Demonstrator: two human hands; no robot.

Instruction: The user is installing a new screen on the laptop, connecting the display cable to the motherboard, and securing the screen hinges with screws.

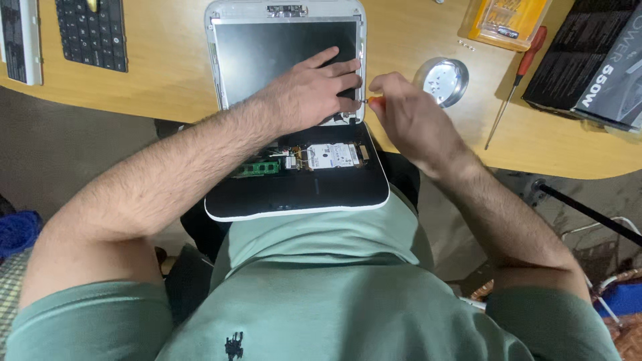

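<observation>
On the edge of the wooden table (167, 73), an opened small laptop (294, 187) lies with its insides showing, and the left hand (311, 90) rests flat on its dark screen (267, 47) with fingers spread open. The right hand (408, 117) sits just beside the screen's right edge, fingers closed around a small orange screwdriver (374, 101). Nearby are a round metal dish (441, 80), a red screwdriver (515, 83), a yellow tool case (508, 20) and two keyboards (90, 33).

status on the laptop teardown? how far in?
Done: the laptop base is open, with the hard drive and green memory stick exposed; loose screws sit in the round metal dish. In hand: left hand steadies the screen; right hand works an orange-handled screwdriver at the hinge. Left: drive and memory remain seated.
</observation>
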